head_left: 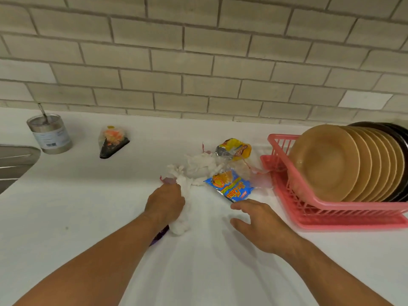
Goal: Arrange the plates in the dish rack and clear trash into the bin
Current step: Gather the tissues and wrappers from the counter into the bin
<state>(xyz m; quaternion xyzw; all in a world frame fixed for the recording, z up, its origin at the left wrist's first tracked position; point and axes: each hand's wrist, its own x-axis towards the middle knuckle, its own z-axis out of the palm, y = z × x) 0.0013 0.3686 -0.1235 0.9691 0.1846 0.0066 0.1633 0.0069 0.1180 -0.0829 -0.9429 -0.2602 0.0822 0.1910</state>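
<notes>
On the white counter (77,206), mid-frame, I log the loose trash:
- One blue chip packet (231,186).
- One yellow wrapper (236,149) behind the packet.
- One heap of crumpled tissue (198,166) between and left of those two.
- One clear plastic film (258,180) with pink edging, lying against the rack's foot.

Hands:
- My left hand (164,203) has its fingers curled round one white tissue wad (182,219). One purple wrapper (160,236) shows beneath the wrist.
- My right hand (262,224) is palm down and holds nothing, with fingers relaxed and slightly spread. The forefinger tip is just beside the blue packet's near corner; I cannot tell whether it touches.

At right stands one pink dish rack (331,214). In it, tan plates (326,162) stand on edge in a row, roughly eight. Dark plates (397,133) stand behind them; their number is not readable.

Far left:
- One metal tin (51,134) with a utensil handle in it.
- One triangular wrapped snack (112,141).
- One sink corner (15,160).
</notes>
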